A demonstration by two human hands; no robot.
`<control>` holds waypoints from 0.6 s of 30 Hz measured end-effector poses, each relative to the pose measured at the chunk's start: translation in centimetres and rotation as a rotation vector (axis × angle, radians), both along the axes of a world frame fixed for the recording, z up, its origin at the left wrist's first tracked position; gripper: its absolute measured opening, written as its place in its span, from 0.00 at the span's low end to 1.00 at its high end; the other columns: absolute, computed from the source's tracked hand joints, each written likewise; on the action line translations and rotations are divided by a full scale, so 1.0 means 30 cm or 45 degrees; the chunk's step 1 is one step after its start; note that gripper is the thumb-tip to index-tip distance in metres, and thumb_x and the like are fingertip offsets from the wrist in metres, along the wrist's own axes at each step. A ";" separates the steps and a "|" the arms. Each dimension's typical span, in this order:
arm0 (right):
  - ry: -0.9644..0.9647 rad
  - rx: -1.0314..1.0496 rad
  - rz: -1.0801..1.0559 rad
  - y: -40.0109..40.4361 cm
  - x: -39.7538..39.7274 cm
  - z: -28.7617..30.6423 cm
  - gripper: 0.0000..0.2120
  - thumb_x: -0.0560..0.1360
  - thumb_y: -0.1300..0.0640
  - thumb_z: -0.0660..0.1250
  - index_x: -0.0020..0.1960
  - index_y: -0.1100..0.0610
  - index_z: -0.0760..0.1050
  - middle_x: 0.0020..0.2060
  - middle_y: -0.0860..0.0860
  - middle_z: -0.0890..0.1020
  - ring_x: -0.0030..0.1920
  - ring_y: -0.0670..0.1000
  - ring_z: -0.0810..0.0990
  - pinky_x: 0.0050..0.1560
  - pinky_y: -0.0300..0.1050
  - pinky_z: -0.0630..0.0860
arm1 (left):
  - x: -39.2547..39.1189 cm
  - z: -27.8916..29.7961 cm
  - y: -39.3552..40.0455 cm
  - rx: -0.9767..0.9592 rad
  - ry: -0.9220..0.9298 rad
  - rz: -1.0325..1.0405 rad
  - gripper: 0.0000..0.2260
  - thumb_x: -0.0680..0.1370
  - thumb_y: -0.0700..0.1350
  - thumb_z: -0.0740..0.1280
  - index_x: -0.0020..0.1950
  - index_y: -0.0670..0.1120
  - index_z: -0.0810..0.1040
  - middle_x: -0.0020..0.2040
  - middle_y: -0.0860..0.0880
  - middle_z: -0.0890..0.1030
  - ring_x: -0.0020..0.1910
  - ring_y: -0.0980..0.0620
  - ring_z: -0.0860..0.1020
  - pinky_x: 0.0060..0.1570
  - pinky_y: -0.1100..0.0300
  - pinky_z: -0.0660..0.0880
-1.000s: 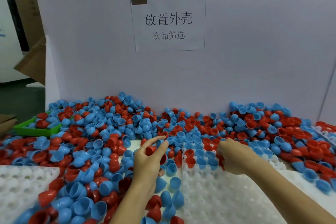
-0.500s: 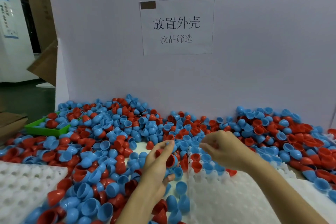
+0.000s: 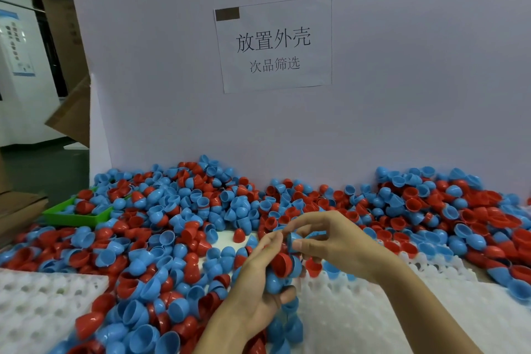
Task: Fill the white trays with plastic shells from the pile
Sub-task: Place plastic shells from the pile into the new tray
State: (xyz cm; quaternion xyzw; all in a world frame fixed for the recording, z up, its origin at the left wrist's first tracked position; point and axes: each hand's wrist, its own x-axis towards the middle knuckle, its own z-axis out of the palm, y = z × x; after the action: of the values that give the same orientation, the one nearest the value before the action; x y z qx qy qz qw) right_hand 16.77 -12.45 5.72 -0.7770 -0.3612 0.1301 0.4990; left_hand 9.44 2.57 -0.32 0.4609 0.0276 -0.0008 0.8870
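A wide pile of red and blue plastic shells (image 3: 178,218) covers the table in front of a white board. My left hand (image 3: 258,287) is raised above the pile and cups a handful of shells, with a red shell (image 3: 283,264) on top and blue ones below. My right hand (image 3: 333,241) meets it and pinches a blue shell (image 3: 294,240) between thumb and fingers. A white tray (image 3: 373,316) with round pockets lies under my right arm, with a few shells in its far row. Another white tray (image 3: 31,304) lies at the lower left.
A green tray (image 3: 71,217) holding shells sits at the left edge of the pile. The white board (image 3: 402,95) with a paper sign (image 3: 274,43) stands behind the pile. Cardboard boxes (image 3: 17,210) lie off the table's left side.
Both hands rose from the pile and came together. My left hand turned palm-up with gathered shells, and my right hand moved left to it and took a blue shell.
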 end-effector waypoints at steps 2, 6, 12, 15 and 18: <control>0.021 0.040 -0.033 -0.016 0.012 0.006 0.06 0.75 0.52 0.73 0.50 0.43 0.82 0.45 0.49 0.85 0.45 0.50 0.86 0.51 0.47 0.83 | -0.004 0.008 0.006 0.007 0.034 0.028 0.14 0.73 0.51 0.72 0.56 0.48 0.83 0.45 0.41 0.81 0.34 0.49 0.77 0.22 0.62 0.67; 0.000 0.165 -0.194 -0.030 0.027 0.011 0.06 0.75 0.53 0.73 0.50 0.49 0.79 0.46 0.51 0.82 0.41 0.49 0.86 0.45 0.41 0.82 | 0.002 0.014 0.018 0.069 0.109 0.135 0.11 0.76 0.45 0.68 0.56 0.46 0.83 0.47 0.41 0.84 0.38 0.46 0.81 0.25 0.61 0.70; -0.155 0.219 -0.340 0.005 0.020 0.000 0.10 0.74 0.52 0.75 0.44 0.56 0.76 0.41 0.52 0.84 0.39 0.49 0.86 0.43 0.43 0.83 | 0.011 0.005 0.016 0.023 0.160 0.042 0.19 0.70 0.46 0.72 0.60 0.42 0.81 0.38 0.44 0.78 0.27 0.52 0.72 0.16 0.67 0.58; -0.244 0.061 -0.232 0.031 0.002 -0.019 0.10 0.71 0.51 0.77 0.40 0.53 0.77 0.36 0.47 0.83 0.33 0.47 0.82 0.37 0.38 0.80 | 0.012 0.001 0.014 -0.005 0.119 0.019 0.21 0.72 0.51 0.75 0.61 0.43 0.79 0.37 0.45 0.77 0.27 0.53 0.70 0.15 0.66 0.59; -0.296 -0.060 -0.173 0.038 -0.004 -0.031 0.09 0.71 0.51 0.77 0.38 0.52 0.78 0.32 0.42 0.82 0.30 0.42 0.80 0.33 0.32 0.75 | 0.014 0.007 0.015 -0.049 0.102 0.119 0.22 0.71 0.52 0.75 0.62 0.45 0.76 0.37 0.45 0.77 0.25 0.54 0.69 0.15 0.67 0.59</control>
State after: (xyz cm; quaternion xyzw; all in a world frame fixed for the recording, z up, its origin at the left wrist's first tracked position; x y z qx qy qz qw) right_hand 16.65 -11.30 4.79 -0.8210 -0.3598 0.0135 0.4430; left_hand 9.86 3.01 -0.12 0.4416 0.0847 0.0216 0.8929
